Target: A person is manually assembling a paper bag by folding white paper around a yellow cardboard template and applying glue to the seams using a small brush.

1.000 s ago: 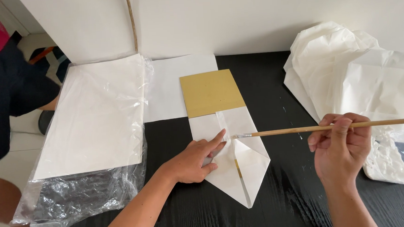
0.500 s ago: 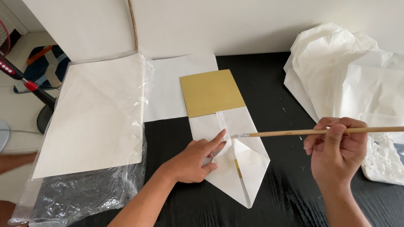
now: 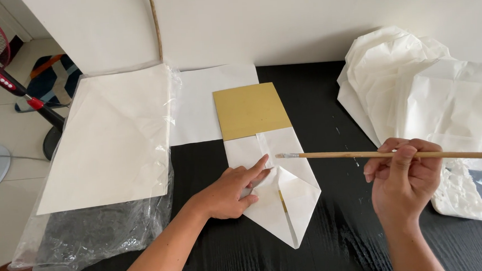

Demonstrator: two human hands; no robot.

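Head view, left hand (image 3: 227, 191) flat on creased white paper (image 3: 281, 203), right hand (image 3: 403, 182) grip pinching thin wooden brush (image 3: 384, 154)

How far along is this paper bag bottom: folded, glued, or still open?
Done: the white paper bag has its bottom folded to a point around the gold card. In hand: left hand presses a flap; right hand holds the brush above it. Left: the flaps look unsealed.

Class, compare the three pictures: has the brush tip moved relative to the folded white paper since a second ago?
No. The brush tip remains at the central seam of the folded white paper, just below the gold card; the left hand still presses the paper.
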